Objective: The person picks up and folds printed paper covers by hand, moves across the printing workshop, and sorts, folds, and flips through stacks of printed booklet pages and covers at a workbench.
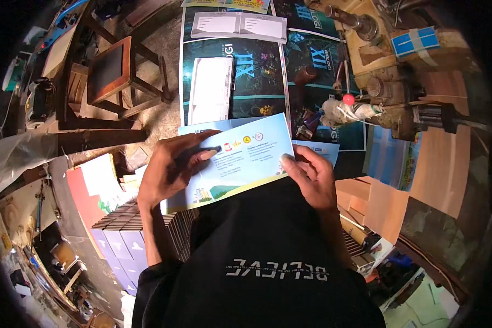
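one printed sheet [240, 167] spans left hand [169, 167] to right hand [315, 177], each grip closed on an edge.

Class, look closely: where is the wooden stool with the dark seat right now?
In the head view, the stool stands at the upper left, on the floor to the left of the dark printed sheets and beyond the left hand.

- Blue card [251, 174]: smallest print unreadable.
- Left hand [172, 167], right hand [316, 177]: some fingertips hidden behind it.
- Far yellow sheet [251, 5]: cut off by the top edge.
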The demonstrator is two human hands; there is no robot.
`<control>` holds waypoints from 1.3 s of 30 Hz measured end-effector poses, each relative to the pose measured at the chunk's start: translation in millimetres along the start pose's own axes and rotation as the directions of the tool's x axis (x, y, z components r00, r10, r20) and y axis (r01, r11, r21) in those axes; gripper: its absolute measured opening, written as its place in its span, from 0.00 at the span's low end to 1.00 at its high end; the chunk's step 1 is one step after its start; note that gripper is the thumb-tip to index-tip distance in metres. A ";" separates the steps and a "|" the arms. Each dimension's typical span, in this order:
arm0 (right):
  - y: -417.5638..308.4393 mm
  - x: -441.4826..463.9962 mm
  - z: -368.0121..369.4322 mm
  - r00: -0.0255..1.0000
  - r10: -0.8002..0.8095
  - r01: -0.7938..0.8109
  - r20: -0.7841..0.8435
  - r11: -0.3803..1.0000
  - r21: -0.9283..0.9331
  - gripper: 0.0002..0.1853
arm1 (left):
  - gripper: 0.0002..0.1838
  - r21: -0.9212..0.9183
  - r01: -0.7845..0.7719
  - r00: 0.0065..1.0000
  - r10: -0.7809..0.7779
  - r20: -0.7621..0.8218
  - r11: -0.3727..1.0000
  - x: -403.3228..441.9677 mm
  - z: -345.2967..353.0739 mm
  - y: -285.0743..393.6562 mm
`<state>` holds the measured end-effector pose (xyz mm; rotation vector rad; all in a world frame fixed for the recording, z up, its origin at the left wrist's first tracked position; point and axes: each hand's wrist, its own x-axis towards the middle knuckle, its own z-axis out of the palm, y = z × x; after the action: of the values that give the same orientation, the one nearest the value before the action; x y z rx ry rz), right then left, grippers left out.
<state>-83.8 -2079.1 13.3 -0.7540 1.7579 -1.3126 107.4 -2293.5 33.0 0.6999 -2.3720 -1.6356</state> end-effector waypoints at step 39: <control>-13.9 42.6 40.5 0.985 0.171 -0.148 -0.021 0.904 0.400 0.15 | 0.13 -0.039 0.147 0.920 -0.151 -0.362 0.988 -0.5 9.6 -57.9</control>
<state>-70.2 -2137.9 10.4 -0.3391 1.4873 -1.5231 120.0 -2301.8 -23.8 1.0998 -2.0860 -1.4193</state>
